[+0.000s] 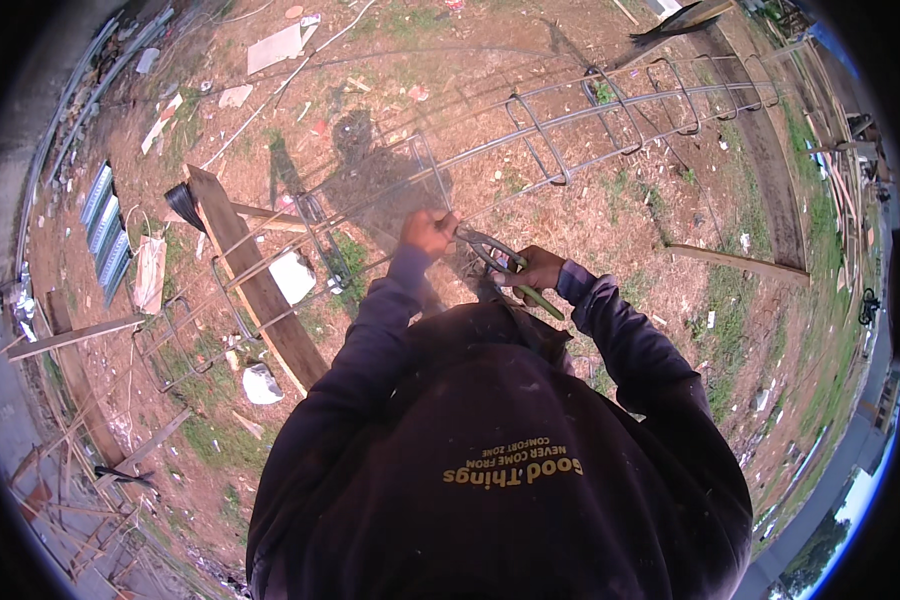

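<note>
A long cage of thin steel bars with bent stirrups (560,180) runs from lower left to upper right in front of me. My left hand (428,233) is closed at the bars, close to one stirrup. Whatever its fingers pinch is too small to make out. In my right hand (540,272) is a pair of pincers (483,241) with green handles, gripped with the handles somewhat apart. The pincers' head points left and reaches the fingers of my left hand. Whether the jaws bite on anything cannot be seen.
A wooden beam (247,268) lies under the cage on the left, a bundle of black wire (183,204) by its end. Another beam (770,190) supports the right part. A short plank (738,261), corrugated sheeting (107,235) and white scraps (262,384) litter the dirt.
</note>
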Motion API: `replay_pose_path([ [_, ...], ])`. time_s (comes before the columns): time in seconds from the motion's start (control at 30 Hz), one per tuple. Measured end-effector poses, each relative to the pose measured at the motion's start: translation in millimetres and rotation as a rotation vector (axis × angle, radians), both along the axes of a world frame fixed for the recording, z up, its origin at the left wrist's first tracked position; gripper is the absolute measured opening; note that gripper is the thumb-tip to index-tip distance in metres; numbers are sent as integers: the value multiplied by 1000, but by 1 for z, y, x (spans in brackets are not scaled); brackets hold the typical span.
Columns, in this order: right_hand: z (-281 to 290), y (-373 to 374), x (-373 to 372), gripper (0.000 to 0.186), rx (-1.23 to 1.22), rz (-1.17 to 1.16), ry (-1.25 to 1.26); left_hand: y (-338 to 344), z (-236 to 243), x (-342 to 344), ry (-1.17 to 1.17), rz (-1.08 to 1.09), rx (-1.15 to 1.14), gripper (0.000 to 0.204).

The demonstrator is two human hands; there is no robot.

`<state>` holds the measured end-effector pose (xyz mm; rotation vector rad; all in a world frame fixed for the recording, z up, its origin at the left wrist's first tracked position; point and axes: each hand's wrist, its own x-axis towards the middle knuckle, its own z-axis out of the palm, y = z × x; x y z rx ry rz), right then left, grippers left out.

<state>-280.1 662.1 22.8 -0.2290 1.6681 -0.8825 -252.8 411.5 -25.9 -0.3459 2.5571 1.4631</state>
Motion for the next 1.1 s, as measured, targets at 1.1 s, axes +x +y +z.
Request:
replay_pose_path([
  [1.1, -21, -6, 13, 44, 74, 45, 529, -1, -6, 0, 80, -25, 33, 39],
])
